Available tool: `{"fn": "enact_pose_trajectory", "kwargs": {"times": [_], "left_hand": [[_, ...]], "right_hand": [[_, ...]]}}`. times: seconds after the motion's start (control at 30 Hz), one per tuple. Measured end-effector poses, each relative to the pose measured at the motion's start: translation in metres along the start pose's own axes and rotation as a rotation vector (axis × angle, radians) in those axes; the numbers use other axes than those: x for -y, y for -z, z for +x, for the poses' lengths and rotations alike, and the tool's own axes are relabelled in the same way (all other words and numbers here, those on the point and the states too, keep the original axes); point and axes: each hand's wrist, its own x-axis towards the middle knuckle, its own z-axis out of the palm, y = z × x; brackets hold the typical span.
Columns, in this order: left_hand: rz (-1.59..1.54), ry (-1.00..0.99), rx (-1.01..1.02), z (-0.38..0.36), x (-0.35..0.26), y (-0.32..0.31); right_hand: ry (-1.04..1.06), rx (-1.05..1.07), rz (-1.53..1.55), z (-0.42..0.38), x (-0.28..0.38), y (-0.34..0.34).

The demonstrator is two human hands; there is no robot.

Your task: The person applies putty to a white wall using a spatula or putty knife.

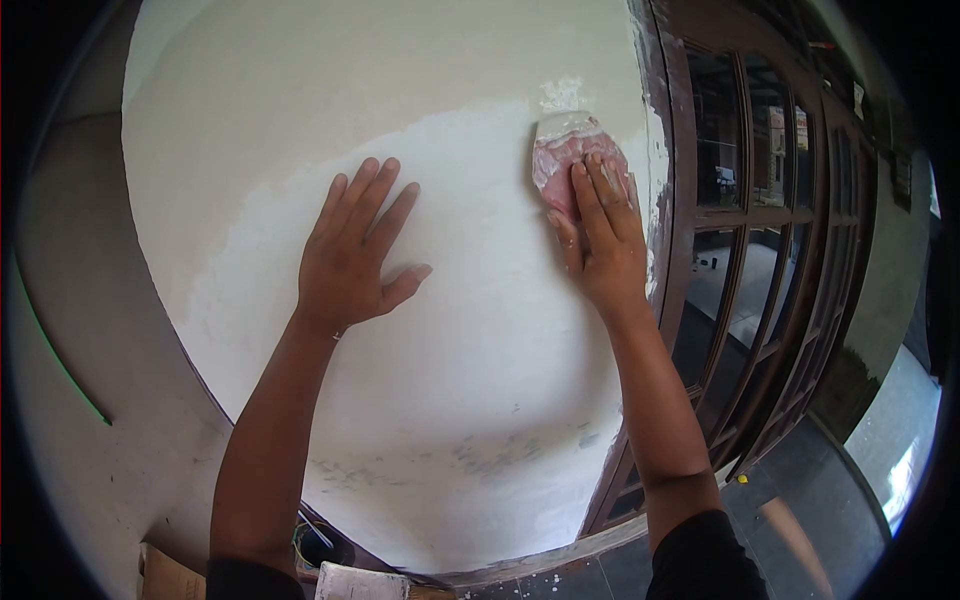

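Note:
My left hand (352, 245) lies flat against the wall (470, 330), its fingers spread and nothing in it. To the right, my right hand (607, 240) presses a pinkish putty spreader (572, 160) to the wall near its right edge, fingers laid over the tool. White putty is smeared across the spreader's upper part, and flecks of it dot my fingers. Just above the tool is a rough white putty patch (563, 95). Around both hands the wall is coated white, while a beige area (300, 100) shows higher up. Part of the spreader is hidden under my fingers.
A dark wooden frame with glass panes (765, 190) runs along the wall's right side. Below are a dark container (325, 545), a white-smeared block (360, 583) and a cardboard box (170, 577). White splashes mark the grey tiled floor (625, 572).

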Motion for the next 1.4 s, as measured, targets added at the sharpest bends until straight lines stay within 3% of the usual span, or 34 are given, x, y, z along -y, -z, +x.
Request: {"fn": "enact_pose_trajectory", "kwargs": {"times": [0.17,0.33,0.5,0.57,0.63,0.7,0.77,0.93,1.0,1.13,1.2,1.4], "left_hand": [[-0.009,0.005,0.004,0.000,0.000,0.002],[-0.008,0.003,0.007,-0.001,-0.001,0.002],[-0.010,0.000,-0.003,0.000,-0.001,0.001],[-0.007,-0.002,-0.006,0.001,0.000,0.001],[-0.010,0.001,-0.006,0.000,0.000,0.000],[-0.006,-0.011,-0.028,0.000,0.001,0.000],[-0.002,-0.001,-0.017,0.000,0.000,0.001],[-0.001,0.001,-0.019,0.001,-0.002,0.000],[-0.003,-0.006,-0.023,0.000,0.000,0.001],[-0.003,0.001,-0.020,-0.001,0.001,0.000],[0.004,-0.004,-0.022,0.000,0.001,0.000],[0.004,0.001,-0.024,0.000,0.000,0.001]], "right_hand": [[-0.069,-0.041,-0.031,0.038,-0.010,-0.012],[-0.014,0.080,-0.056,-0.018,0.003,0.003],[0.057,0.022,-0.008,-0.023,0.013,0.036],[-0.554,-0.175,0.460,-0.011,0.019,0.038],[-0.621,-0.375,0.851,0.022,0.015,0.037],[-0.705,-0.340,0.915,0.039,0.000,0.033],[-0.920,-0.270,1.160,0.052,-0.009,0.028],[-0.896,-0.221,1.144,0.069,-0.024,0.019],[-0.851,-0.102,0.718,0.073,-0.019,0.019],[-0.918,-0.151,0.809,0.043,-0.033,0.023],[-0.929,-0.288,0.965,0.031,-0.033,0.029],[-0.827,-0.293,1.022,0.073,-0.013,0.019]]}}
